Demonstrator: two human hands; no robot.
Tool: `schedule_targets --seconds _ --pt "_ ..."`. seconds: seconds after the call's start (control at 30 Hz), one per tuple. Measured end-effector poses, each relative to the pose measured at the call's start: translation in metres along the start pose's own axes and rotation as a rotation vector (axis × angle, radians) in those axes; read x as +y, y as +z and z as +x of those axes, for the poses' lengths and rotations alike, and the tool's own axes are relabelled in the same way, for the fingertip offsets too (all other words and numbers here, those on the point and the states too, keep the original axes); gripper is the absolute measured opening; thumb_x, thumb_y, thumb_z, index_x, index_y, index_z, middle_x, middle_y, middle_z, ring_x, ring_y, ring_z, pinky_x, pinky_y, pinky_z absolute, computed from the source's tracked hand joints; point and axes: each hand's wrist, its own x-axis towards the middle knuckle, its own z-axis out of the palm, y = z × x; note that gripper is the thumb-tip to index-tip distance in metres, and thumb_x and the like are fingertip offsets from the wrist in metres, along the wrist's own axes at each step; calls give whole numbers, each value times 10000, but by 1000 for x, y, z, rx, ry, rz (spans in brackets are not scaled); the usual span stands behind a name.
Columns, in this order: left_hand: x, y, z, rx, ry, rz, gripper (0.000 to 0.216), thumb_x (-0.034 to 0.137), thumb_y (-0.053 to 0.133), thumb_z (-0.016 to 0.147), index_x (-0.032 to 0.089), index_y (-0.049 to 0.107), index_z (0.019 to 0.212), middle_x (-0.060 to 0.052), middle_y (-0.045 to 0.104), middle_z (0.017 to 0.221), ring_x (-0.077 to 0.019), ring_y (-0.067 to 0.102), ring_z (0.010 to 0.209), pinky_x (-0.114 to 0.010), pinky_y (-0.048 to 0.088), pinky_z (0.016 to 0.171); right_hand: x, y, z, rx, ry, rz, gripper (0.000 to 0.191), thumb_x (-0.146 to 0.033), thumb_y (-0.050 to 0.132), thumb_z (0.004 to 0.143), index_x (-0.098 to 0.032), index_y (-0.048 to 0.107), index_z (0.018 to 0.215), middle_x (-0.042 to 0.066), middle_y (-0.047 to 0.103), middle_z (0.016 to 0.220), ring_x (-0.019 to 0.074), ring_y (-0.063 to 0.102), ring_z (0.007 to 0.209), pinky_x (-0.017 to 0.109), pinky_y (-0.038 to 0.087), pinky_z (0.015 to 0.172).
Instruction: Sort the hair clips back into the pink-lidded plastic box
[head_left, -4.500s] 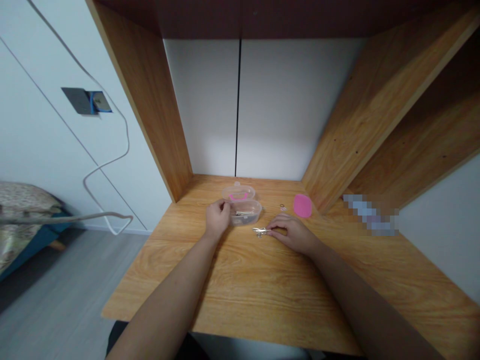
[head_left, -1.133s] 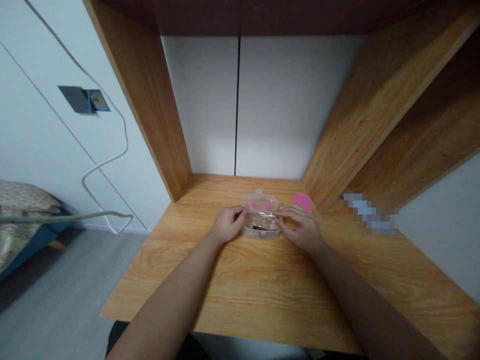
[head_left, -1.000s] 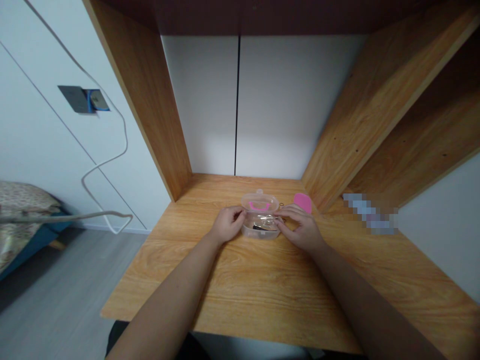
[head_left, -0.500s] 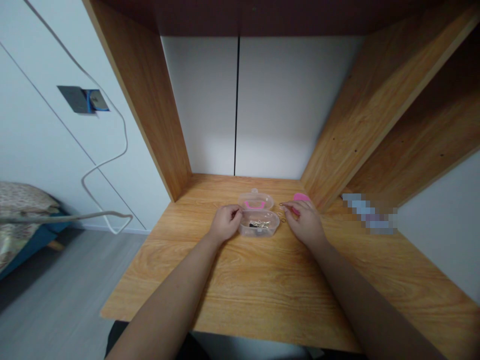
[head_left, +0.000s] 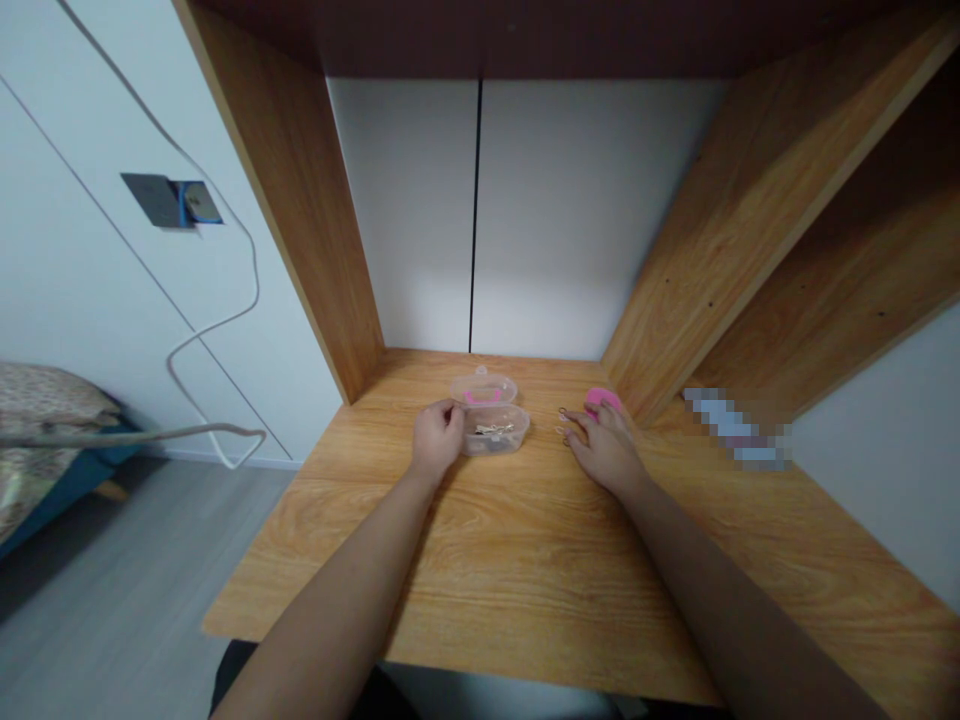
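A small clear plastic box point(head_left: 495, 430) with its lid point(head_left: 484, 388) swung open behind it sits on the wooden desk point(head_left: 525, 560). Metal hair clips lie inside it. My left hand point(head_left: 436, 440) is curled against the box's left end and grips it. My right hand point(head_left: 604, 447) lies on the desk to the right, fingers stretched forward and apart, fingertips beside two tiny rings point(head_left: 561, 412) and partly covering a pink oval object point(head_left: 600, 399).
Wooden side panels point(head_left: 300, 220) wall in the desk nook on both sides, with a white back wall. A white cable point(head_left: 217, 320) hangs from a wall socket at left. A bed corner point(head_left: 37, 420) shows at far left.
The box has slid left with my left hand. My right hand left the box, where it had put the clips, and moved right to the small rings by the pink object.
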Motion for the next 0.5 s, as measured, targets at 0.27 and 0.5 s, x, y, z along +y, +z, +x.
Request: schedule_targets --seconds 0.27,0.5 --pt "0 1 0 25 -28 -24 293 220 467 868 162 745 800 -59 746 778 -189 657 731 -252 413 657 -1 -6 3 9 0 -46 283 -353 606 888 -221 758 1087 157 651 1222 358 521 1261 566 403 1083" --pt "-1 2 0 19 -32 -29 297 234 464 865 162 742 788 -52 736 764 -183 646 720 -245 398 644 -3 -12 6 -16 39 -68 235 -362 604 885 -214 775 948 143 669 1181 335 547 1220 519 430 1064"
